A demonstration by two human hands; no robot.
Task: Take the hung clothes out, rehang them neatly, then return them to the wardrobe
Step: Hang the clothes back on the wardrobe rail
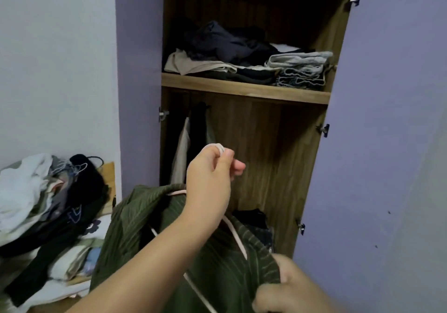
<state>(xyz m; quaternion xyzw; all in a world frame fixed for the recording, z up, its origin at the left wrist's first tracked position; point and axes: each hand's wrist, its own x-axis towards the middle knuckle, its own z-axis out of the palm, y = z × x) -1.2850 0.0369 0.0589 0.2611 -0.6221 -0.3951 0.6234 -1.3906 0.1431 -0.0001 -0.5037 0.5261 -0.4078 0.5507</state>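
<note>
The wardrobe [254,124] is standing open, its purple doors swung wide to either side and its wooden interior filling the middle of the view. Across its shelf [244,89] folded clothes [242,56] are lying in dark, beige and grey stacks. Below the shelf, at the left of the hanging space, a few hung garments [191,143], pale and dark, are dangling close against the side wall. Dark items are sitting low on the wardrobe floor, partly hidden by the shirt.

To the left, a heap of clothes [48,206] with hangers tangled in it is lying on a bed, well apart from the wardrobe opening.

In front of the opening, a green striped shirt [145,228] is hanging on a pale pink hanger [238,242], blocking the lower compartment. The left hand [210,179] is pinching the hanger's hook between thumb and curled fingers, holding it up before the hanging space. The right hand [285,291] is gripping the shirt's right shoulder edge at the bottom of the view.
</note>
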